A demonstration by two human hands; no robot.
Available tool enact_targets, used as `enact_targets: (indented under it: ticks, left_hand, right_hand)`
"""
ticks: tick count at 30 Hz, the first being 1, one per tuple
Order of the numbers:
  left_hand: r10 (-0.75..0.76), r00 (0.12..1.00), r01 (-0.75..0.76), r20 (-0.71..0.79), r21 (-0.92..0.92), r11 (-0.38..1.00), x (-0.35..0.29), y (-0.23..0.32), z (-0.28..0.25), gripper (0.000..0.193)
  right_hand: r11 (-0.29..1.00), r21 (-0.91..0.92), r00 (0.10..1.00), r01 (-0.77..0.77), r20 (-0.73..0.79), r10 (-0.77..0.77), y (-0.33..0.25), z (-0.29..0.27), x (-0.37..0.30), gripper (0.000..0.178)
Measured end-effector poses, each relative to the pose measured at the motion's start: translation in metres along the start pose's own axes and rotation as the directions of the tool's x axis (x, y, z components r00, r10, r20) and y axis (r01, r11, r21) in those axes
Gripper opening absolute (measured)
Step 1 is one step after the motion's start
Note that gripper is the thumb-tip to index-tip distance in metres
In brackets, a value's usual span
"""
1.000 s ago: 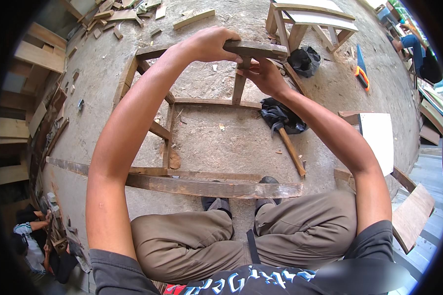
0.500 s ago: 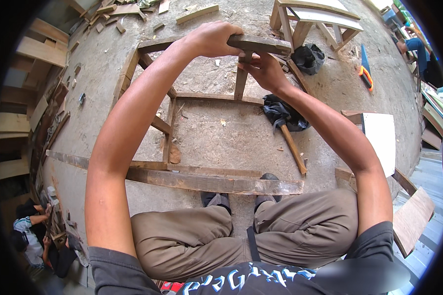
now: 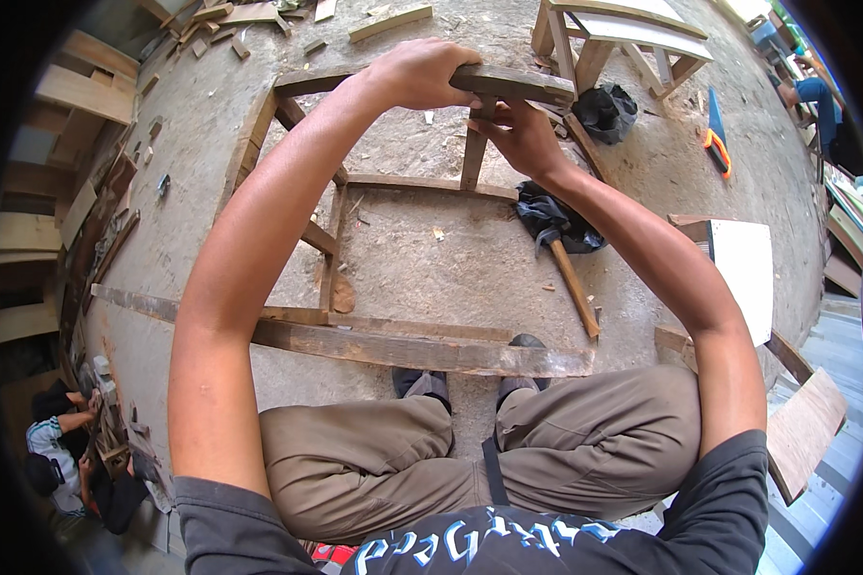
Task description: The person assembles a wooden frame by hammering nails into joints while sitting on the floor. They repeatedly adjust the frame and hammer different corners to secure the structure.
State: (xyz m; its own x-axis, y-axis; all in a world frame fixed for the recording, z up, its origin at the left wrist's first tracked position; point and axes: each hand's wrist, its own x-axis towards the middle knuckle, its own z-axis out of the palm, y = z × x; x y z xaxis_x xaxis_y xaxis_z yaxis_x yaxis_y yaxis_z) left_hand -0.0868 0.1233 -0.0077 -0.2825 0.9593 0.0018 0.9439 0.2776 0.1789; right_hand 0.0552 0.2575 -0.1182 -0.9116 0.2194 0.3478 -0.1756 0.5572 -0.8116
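Note:
A wooden frame (image 3: pixel 431 187) of joined bars lies before me on the ground. Along its far side runs a dark wooden rail (image 3: pixel 537 86). My left hand (image 3: pixel 424 75) is closed over this rail from above, fingers bent around its edge. Just below, my right hand (image 3: pixel 520 134) pinches the top of a short upright wooden bar (image 3: pixel 473 158) where it meets the rail's underside. Whether the joint is fully closed I cannot tell. The near wooden rail (image 3: pixel 422 355) lies across, close to my feet.
A wooden-handled tool (image 3: pixel 573 287) lies with its head by a black plastic bag (image 3: pixel 551 216). Farther right are a handsaw (image 3: pixel 716 134), another black bag (image 3: pixel 606 112) and a white-topped wooden stool (image 3: pixel 633 29). Wood offcuts (image 3: pixel 390 23) lie scattered. A person (image 3: pixel 77 460) works at lower left.
The whole view has shifted slightly, so the scene sits a little farther right. Both hands keep the same hold on the frame.

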Motion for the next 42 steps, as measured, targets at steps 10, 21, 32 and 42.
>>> enact_targets:
  ticks: [10,21,32,42]
  left_hand:
    - [0.019,0.999,-0.02,-0.047,-0.022,1.0,-0.003,0.003,0.002,0.041]
    - [0.007,1.0,-0.007,0.005,-0.029,1.0,-0.003,-0.002,-0.003,0.046]
    - [-0.017,1.0,0.017,0.016,-0.022,1.0,-0.001,-0.004,-0.003,0.048]
    - [-0.028,0.999,0.029,0.022,-0.014,0.999,0.001,-0.005,-0.002,0.048]
  right_hand:
    - [1.0,0.012,0.999,0.001,0.035,-0.001,0.01,-0.001,-0.002,0.043]
    - [1.0,-0.011,0.996,-0.017,0.09,0.018,0.008,-0.003,0.003,0.047]
    - [0.996,0.079,0.993,-0.034,0.114,0.025,0.015,-0.003,0.012,0.05]
    - [0.994,0.048,0.985,-0.096,0.151,0.087,0.01,-0.003,0.015,0.052]
